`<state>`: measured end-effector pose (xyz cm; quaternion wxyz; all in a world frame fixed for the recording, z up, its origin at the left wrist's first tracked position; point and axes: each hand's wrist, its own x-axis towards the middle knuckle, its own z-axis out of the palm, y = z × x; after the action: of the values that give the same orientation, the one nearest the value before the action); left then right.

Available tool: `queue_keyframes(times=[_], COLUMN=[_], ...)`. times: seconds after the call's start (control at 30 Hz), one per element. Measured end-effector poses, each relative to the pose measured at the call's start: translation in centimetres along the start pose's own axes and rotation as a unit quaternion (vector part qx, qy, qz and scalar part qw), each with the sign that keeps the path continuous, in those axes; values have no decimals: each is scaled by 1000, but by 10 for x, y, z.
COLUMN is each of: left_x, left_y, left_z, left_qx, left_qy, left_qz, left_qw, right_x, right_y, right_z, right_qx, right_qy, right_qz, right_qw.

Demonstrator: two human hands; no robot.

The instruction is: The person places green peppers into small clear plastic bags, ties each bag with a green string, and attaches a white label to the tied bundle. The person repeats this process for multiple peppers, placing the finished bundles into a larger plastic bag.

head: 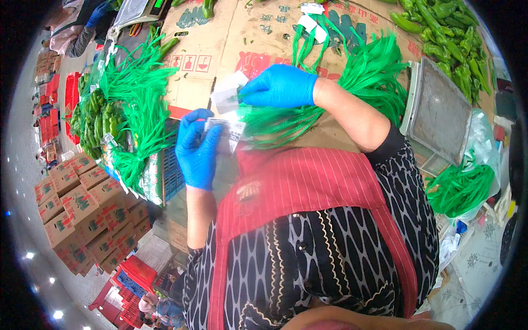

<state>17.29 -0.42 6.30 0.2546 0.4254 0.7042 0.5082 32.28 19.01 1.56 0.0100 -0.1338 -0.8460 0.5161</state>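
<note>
Both my hands wear blue gloves. My left hand [197, 150] pinches a small printed label [225, 134] between thumb and fingers, in front of my red striped apron. To its upper right, my right hand [278, 87] has its fingers closed on the gathered end of a green mesh net bag [274, 128], whose strands trail right and blur. White tags [226, 98] lie beside the fingertips. More green mesh bags [373, 70] with white tags lie on the cardboard [247, 37] behind my right hand.
At right stand a metal weighing scale [439, 109] and a pile of green peppers [449, 37]. At left, bagged peppers [99, 123] lie beside a green mesh bundle [140, 103]. Stacked cartons [86, 206] fill the lower left. A co-worker's gloved hand [98, 13] is at the upper left.
</note>
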Motion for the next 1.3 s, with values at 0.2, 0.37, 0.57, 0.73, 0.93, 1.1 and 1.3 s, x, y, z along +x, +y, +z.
queue_keyframes(times=[0.2,0.37,0.57,0.73,0.93,1.1,1.3], left_x=[8,6,5,5,-6,-11,-13], left_y=[1,-12,-10,-10,-13,-1,-3], left_z=[5,27,39,39,46,32,42], left_qx=[-70,-129,-140,-143,-165,-82,-89], left_qy=[-56,-3,36,34,-6,-52,-14], left_qz=[-193,-238,-234,-233,-185,-193,-239], left_qw=[977,963,961,961,969,976,967], right_x=[-8,0,-10,-11,-14,-21,-30], right_y=[4,21,9,11,15,25,9], right_z=[-5,33,46,50,48,32,21], right_qx=[-3,238,429,428,383,114,187], right_qy=[-31,63,85,117,179,176,60], right_qz=[-54,-64,77,54,74,22,-15], right_qw=[998,967,896,895,903,977,980])
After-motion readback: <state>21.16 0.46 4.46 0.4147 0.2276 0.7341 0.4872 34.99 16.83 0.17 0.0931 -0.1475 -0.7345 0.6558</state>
